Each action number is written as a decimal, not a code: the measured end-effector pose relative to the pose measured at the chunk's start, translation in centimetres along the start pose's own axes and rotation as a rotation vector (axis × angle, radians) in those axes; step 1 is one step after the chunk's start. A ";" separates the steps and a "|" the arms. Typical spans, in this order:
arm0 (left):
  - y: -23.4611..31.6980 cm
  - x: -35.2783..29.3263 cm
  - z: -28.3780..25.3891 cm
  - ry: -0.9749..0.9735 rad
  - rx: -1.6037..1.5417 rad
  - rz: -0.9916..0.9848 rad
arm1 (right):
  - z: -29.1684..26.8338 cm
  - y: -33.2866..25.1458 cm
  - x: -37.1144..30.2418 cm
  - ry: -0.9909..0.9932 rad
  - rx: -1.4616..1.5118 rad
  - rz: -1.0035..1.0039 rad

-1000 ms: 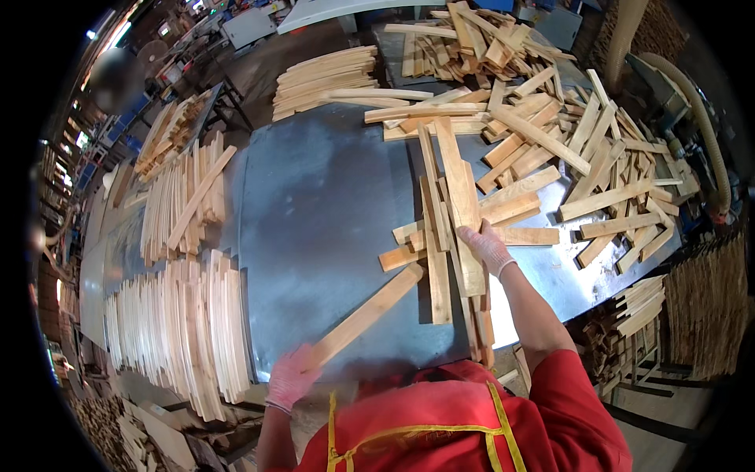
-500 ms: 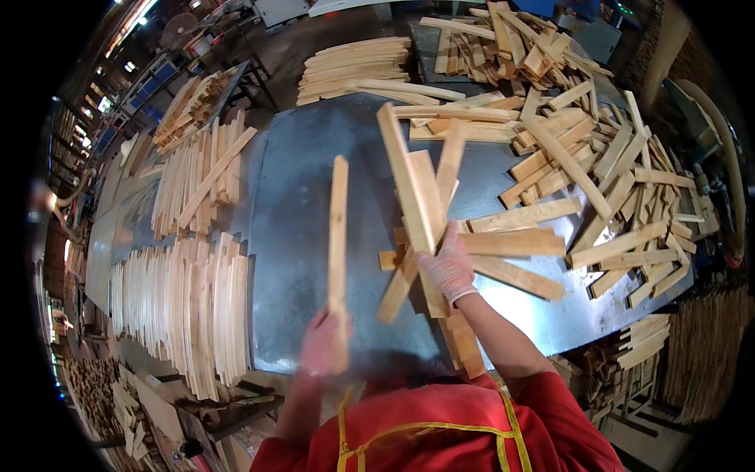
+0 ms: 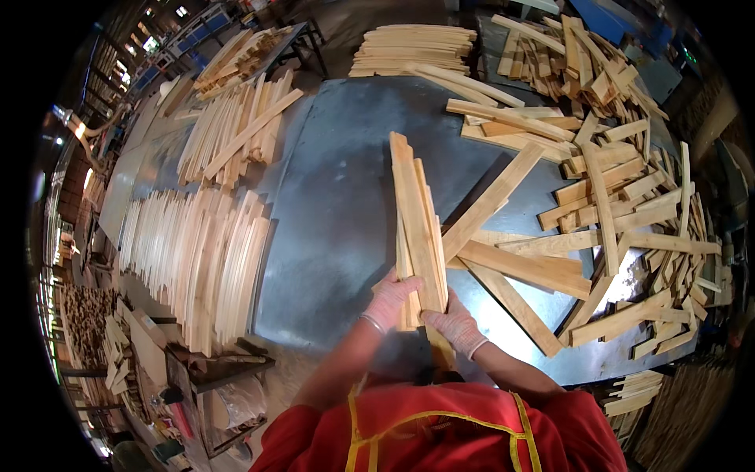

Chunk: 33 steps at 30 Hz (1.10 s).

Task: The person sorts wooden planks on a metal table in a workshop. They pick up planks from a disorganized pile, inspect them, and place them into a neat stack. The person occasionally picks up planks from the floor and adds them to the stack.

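Note:
Both hands wear thin pale gloves and grip a small bundle of wooden strips (image 3: 422, 228) over the near middle of the metal table. My left hand (image 3: 393, 300) is closed round the bundle's left side near its lower end. On the opposite side, my right hand (image 3: 458, 324) is closed with its thumb against the front strip. The strips stand side by side, pointing away from me, with uneven far ends. Just right of the bundle, several loose wooden strips (image 3: 519, 267) fan out across the metal table (image 3: 330, 173). Another strip's end shows below my hands.
A row of pale strips (image 3: 197, 267) lies along the left side, with a second group (image 3: 236, 130) behind it. At the far edge is a neat stack (image 3: 413, 51). Jumbled strips (image 3: 629, 189) cover the right side, and another heap (image 3: 578, 59) lies at the far right.
My left hand has brought its separate strip over to the right, against the strips in my right hand. Both hands now grip one bundle. The whole view has shifted.

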<state>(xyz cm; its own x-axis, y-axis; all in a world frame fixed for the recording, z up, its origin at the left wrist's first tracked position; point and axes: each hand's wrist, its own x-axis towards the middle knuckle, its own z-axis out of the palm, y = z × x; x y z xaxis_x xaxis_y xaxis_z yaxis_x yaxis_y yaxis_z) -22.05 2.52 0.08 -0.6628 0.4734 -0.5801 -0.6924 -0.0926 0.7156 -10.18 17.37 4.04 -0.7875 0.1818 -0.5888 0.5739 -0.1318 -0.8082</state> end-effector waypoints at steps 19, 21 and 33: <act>7.5 -17.2 -30.0 0.376 1.336 -0.048 | 32.4 -4.2 5.6 -0.141 -0.661 -0.222; 7.4 -18.5 -32.1 0.514 1.452 0.044 | 34.9 -4.4 7.6 -0.145 -0.627 -0.220; 6.0 -16.2 -40.1 0.759 1.903 0.286 | 27.4 -8.4 9.3 -0.457 -0.206 -0.208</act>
<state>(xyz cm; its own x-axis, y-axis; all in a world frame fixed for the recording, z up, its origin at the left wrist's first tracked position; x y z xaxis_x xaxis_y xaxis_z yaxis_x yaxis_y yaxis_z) -26.87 -40.83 -1.86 -0.9801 0.1901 -0.0570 0.1940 0.9782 -0.0744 -28.51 -6.51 5.37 -0.8802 -0.2646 -0.3941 0.3917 0.0642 -0.9179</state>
